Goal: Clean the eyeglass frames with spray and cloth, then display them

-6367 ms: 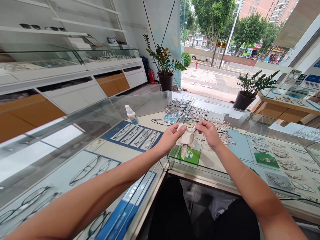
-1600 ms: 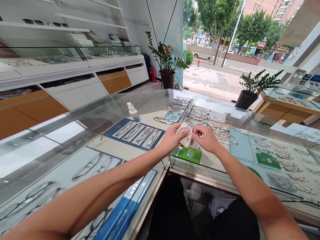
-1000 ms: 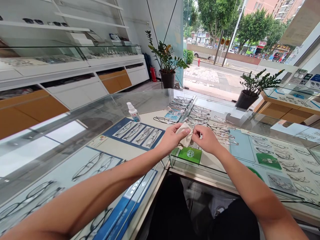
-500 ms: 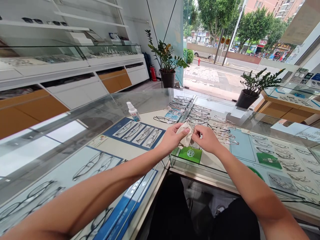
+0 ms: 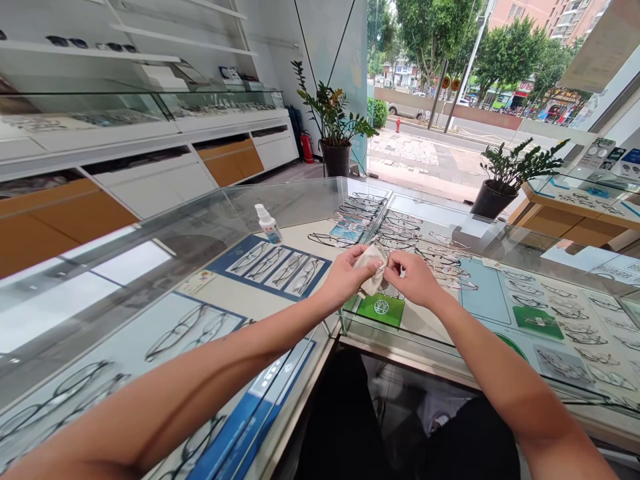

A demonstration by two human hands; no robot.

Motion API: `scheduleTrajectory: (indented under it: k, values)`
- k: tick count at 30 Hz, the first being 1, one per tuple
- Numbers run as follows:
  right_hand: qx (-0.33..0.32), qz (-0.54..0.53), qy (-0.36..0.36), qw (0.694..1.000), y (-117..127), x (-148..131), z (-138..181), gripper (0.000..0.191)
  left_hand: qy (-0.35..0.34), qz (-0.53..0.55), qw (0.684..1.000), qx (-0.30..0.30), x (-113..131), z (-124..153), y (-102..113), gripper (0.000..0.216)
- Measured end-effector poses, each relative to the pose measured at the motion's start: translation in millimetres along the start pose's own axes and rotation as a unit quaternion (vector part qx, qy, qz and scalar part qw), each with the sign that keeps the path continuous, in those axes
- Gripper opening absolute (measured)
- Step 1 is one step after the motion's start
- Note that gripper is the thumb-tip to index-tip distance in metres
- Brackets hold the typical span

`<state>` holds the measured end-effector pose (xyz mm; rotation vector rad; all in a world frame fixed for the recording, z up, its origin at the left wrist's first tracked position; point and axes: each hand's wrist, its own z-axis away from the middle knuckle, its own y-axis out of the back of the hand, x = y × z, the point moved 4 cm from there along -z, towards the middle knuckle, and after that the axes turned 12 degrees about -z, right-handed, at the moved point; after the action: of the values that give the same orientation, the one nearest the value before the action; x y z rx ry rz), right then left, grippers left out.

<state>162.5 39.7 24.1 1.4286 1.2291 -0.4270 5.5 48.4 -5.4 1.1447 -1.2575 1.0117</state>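
Note:
My left hand (image 5: 346, 272) is closed on a crumpled, pale cleaning cloth (image 5: 372, 267), thumb on top. Right against the cloth, my right hand (image 5: 407, 275) pinches something small between thumb and curled fingers; the fingers hide it. Both hands are held over the glass display counter (image 5: 350, 319). Below them a green box with a white round logo (image 5: 381, 308) shows in the case. Several eyeglasses (image 5: 400, 230) lie in rows just beyond my hands. A white spray bottle (image 5: 269, 223) stands to the left, beyond my left hand.
A blue-bordered card with pictures of glasses (image 5: 276, 265) lies left of my hands. More eyeglasses (image 5: 580, 313) fill trays on the right. Potted plants (image 5: 336, 150) stand beyond the counter, near the window. My legs are under the counter's front edge (image 5: 415, 357).
The cloth's folds have shifted slightly in my left hand. Both hands stay at nearly the same spot.

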Motion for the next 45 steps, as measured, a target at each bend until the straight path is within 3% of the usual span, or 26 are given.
scheduleTrajectory:
  k: [9, 17, 28, 45]
  values:
    - [-0.023, -0.007, 0.014, 1.000, -1.1, -0.2, -0.4, 0.023, -0.004, -0.018, 1.000, 0.014, -2.6, 0.3, 3.0, 0.047]
    - [-0.042, 0.003, 0.021, 0.999, -2.6, 2.5, -0.8, 0.036, 0.002, -0.018, 1.000, 0.025, 2.7, 2.0, 0.8, 0.049]
    - [-0.051, 0.049, 0.025, 0.997, -4.3, 0.4, 0.3, 0.026, 0.000, -0.026, 0.999, 0.028, 4.4, 5.2, 0.0, 0.051]
    - [-0.061, 0.091, 0.049, 0.993, -8.0, -3.3, 0.8, 0.039, -0.017, -0.017, 1.000, 0.017, -2.7, 6.1, -1.1, 0.051]
